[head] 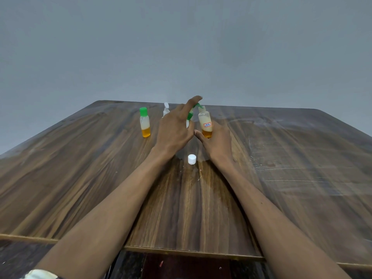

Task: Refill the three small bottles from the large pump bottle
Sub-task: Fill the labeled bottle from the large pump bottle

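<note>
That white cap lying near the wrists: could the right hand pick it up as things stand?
Probably not straight away. The right hand grips the labelled small bottle under the green pump spout, so its fingers are busy. The white cap itself lies bare on the table, nothing covering it.

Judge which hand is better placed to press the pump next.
Left. The left hand already sits on the green pump head, forefinger on top, spout at the labelled bottle, which the right hand holds.
</note>
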